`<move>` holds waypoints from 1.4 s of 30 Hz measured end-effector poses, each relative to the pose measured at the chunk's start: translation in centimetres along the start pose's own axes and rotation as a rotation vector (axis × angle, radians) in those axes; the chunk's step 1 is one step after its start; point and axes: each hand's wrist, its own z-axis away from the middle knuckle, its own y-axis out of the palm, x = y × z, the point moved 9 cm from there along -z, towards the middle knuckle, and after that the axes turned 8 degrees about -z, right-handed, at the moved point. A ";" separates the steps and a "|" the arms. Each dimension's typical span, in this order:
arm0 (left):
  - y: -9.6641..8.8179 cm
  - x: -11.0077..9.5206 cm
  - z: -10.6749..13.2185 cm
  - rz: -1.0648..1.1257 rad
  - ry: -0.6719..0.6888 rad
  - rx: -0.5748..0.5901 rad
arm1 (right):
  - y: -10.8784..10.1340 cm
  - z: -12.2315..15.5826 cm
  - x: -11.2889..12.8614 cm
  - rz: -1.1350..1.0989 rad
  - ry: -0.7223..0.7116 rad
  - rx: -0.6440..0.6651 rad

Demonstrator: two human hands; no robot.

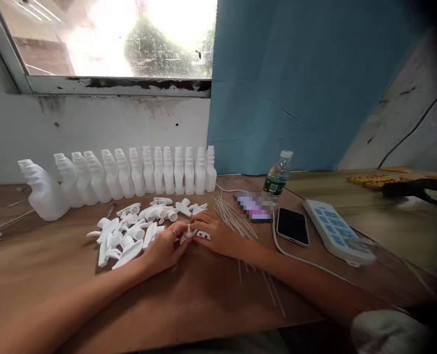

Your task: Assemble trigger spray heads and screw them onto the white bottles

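Observation:
My left hand (pixel 165 248) and my right hand (pixel 214 232) meet over the wooden table (pixel 189 300), both with fingers pinched on a small white sprayer part (pixel 189 234) between them. A ring shows on one left finger. Just left of my hands lies a heap of white trigger sprayer heads (pixel 130 232). Thin white dip tubes (pixel 233 216) lie fanned out right of my right hand. A row of white plastic bottles (pixel 159 172) stands along the back wall.
A dark phone (pixel 292 225) with a white cable (pixel 295 255), a white power strip (pixel 336 231) and a clear water bottle (pixel 278 178) sit to the right. A window is behind, a blue sheet beside it. Yellow objects (pixel 369 180) lie far right.

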 end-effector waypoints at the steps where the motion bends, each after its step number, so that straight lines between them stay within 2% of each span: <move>1: -0.1 -0.2 -0.1 -0.033 0.015 -0.007 | 0.0 0.0 0.2 -0.004 0.001 0.003; 6: -0.3 -0.7 -0.3 -0.122 0.053 -0.037 | -0.5 0.1 0.9 0.005 -0.016 -0.020; 14: -0.5 0.0 -0.5 -0.083 0.048 -0.056 | 0.3 -0.1 0.4 0.016 -0.020 0.006; 22: 0.1 1.6 -0.4 -0.052 -0.126 -0.019 | 0.3 0.0 1.8 0.222 0.057 0.051; 29: 0.1 2.0 -0.3 0.001 -0.138 -0.018 | 1.0 0.1 1.7 0.152 0.085 0.133; 32: 0.0 1.9 -0.2 -0.005 -0.137 -0.043 | 1.6 0.2 1.8 0.023 0.091 0.214; 34: -0.2 1.8 -0.2 0.002 -0.131 -0.069 | 1.3 0.1 1.6 -0.100 0.104 0.210; 37: -0.3 1.7 -0.3 0.034 -0.124 -0.093 | -0.7 -0.2 0.5 -0.216 0.111 0.104; 39: -0.4 1.7 -0.4 0.033 -0.117 -0.102 | -2.6 -0.1 -1.6 -0.182 0.180 0.026; 41: -0.4 1.6 -0.5 0.026 -0.109 -0.101 | -4.4 0.7 -5.0 -0.043 0.376 0.017; 42: -0.4 1.6 -0.6 0.030 -0.103 -0.098 | -4.8 1.5 -7.0 0.062 0.514 0.090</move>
